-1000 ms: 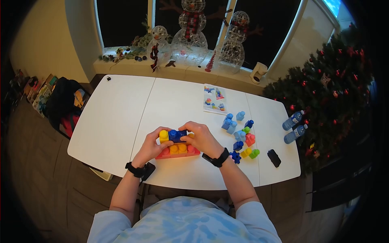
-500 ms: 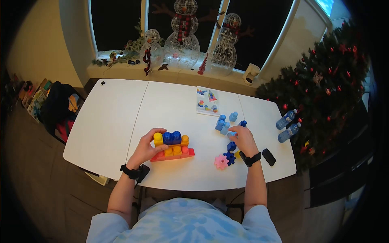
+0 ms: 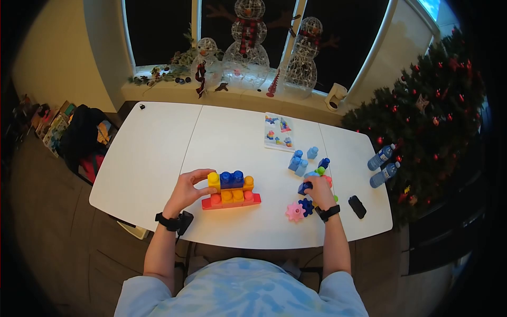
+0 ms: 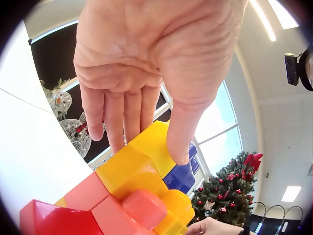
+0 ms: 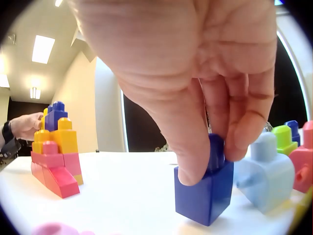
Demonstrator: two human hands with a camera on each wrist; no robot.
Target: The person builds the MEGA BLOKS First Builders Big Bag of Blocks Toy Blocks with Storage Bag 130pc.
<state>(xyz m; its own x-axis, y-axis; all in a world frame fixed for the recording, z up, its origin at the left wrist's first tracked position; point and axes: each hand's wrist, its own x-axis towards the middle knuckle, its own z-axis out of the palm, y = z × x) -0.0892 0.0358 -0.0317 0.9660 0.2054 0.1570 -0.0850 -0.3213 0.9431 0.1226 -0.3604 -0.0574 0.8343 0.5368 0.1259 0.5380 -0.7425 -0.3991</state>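
A stepped building block structure (image 3: 232,199) stands on the table, with red and pink blocks below, orange-yellow ones above and dark blue ones on top. My left hand (image 3: 184,193) holds its left end, the thumb on a yellow block (image 4: 155,142) and the long fingers behind it. To the right, my right hand (image 3: 321,193) pinches a single dark blue block (image 5: 203,193) by its stud, between thumb and fingers. Right beside that block is a light blue block (image 5: 266,171). A pink gear (image 3: 296,212) and a dark blue gear (image 3: 306,205) lie just below the right hand.
More loose blocks (image 3: 301,168) in light blue, green and red lie behind the right hand. A picture sheet (image 3: 279,132) rests farther back. Off to the right are a black phone (image 3: 357,206) and two water bottles (image 3: 385,175). A Christmas tree (image 3: 422,116) stands past the table.
My right hand has left the block structure, moved right to the loose blocks and taken hold of a dark blue block. My left hand has stayed at the structure's left end.
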